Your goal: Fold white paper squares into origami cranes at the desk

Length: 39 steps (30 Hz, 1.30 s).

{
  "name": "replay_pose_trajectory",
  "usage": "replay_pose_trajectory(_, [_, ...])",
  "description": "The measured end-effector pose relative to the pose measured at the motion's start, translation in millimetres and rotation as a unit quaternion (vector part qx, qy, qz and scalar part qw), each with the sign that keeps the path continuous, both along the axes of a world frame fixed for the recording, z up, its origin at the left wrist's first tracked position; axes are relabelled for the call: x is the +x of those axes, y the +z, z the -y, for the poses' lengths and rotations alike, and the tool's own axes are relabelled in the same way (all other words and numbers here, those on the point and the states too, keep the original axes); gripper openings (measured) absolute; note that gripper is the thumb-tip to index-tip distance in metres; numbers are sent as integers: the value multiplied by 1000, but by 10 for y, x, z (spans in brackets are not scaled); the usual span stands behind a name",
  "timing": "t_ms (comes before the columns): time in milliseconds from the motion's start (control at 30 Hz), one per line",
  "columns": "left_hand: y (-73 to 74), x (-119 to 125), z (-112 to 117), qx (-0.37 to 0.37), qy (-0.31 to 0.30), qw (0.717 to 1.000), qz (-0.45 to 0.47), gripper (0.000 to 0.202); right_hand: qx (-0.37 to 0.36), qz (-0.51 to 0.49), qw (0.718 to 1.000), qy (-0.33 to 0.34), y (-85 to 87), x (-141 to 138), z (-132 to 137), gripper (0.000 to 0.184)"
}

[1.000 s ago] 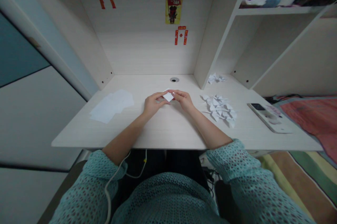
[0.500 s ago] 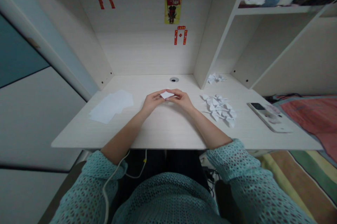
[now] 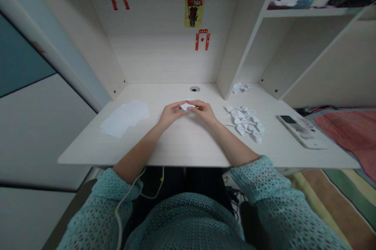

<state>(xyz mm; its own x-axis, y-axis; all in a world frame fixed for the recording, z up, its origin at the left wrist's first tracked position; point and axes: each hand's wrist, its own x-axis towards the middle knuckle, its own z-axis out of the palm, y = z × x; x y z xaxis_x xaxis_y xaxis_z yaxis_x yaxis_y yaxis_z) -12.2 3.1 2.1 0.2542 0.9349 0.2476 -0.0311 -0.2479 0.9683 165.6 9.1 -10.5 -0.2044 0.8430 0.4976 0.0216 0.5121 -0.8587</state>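
Note:
A small folded piece of white paper (image 3: pixel 187 106) is held between my two hands above the middle of the desk. My left hand (image 3: pixel 170 113) grips its left side with thumb and fingers. On the other side my right hand (image 3: pixel 203 110) pinches it, the thumb lying over its front. The fingers cover part of the folds. Flat sheets of white paper (image 3: pixel 126 118) lie overlapping to the left of my hands. To the right is a heap of folded white paper pieces (image 3: pixel 245 120).
A smaller group of folded papers (image 3: pixel 241 87) lies behind the divider panel (image 3: pixel 235 46). Near the right edge of the desk (image 3: pixel 188 148) rests a white, flat device with a dark window (image 3: pixel 299 130). A pale cable (image 3: pixel 119 211) hangs over my left sleeve.
My right thumb has shifted onto the front of the folded paper, covering more of it. Both hands otherwise stay in nearly the same place.

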Motion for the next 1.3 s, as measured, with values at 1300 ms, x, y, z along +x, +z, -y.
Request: replay_pose_trajectory(1300, [-40,92,33,51,140,987,52,21,-81,-97,989,-70,19,-111,69,25])
